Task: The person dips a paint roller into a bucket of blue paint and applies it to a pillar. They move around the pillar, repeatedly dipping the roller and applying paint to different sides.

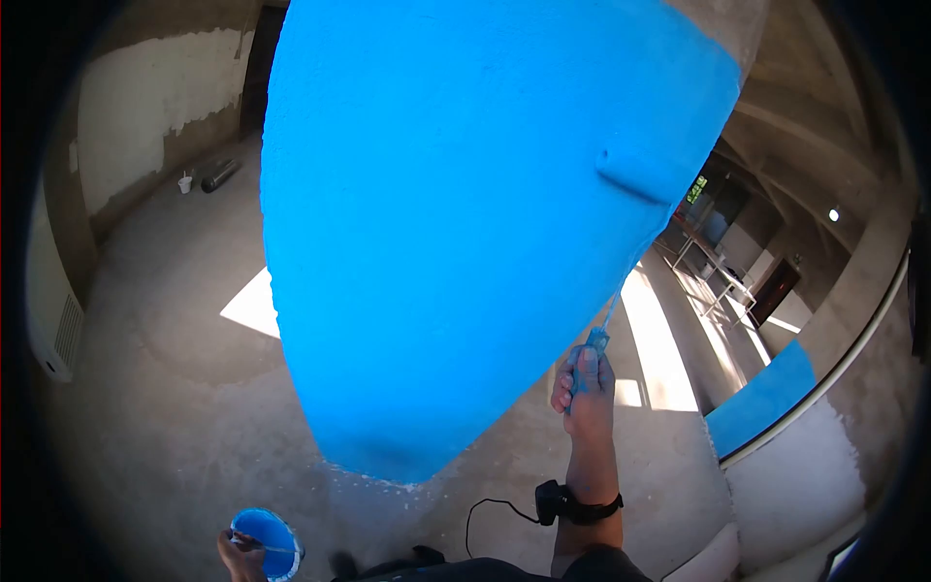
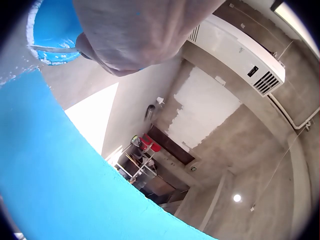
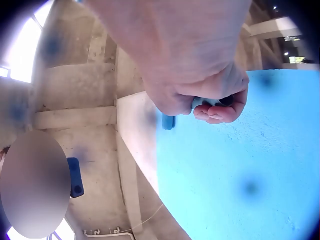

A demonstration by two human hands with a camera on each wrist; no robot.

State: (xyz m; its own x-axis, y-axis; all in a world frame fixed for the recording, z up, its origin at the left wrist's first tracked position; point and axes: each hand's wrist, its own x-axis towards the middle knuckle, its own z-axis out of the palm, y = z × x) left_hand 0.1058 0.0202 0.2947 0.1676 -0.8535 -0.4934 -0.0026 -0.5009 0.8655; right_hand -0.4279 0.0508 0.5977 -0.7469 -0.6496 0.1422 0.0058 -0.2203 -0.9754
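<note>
The right hand [image 1: 588, 393] grips the paint-stained handle of a brush [image 1: 598, 339], held up against the right edge of a large bright blue surface [image 1: 456, 223]. In the right wrist view the fingers of that hand [image 3: 200, 75] curl round the handle; the brush's bristles are hidden there. At the lower left, the left hand [image 1: 242, 558] holds a bucket [image 1: 297, 558] with blue inside by its rim or handle; which of these cannot be told. The left wrist view shows this hand [image 2: 135, 35] beside the bucket [image 2: 55, 25], its fingertips partly hidden.
A small white bucket [image 1: 185, 182] and a dark cylinder [image 1: 221, 176] stand or lie on the concrete floor [image 1: 184, 388]. A white vented unit [image 1: 53, 291] is at the left. Metal frames [image 1: 722, 272] stand at the right, past a low wall partly painted blue [image 1: 766, 398].
</note>
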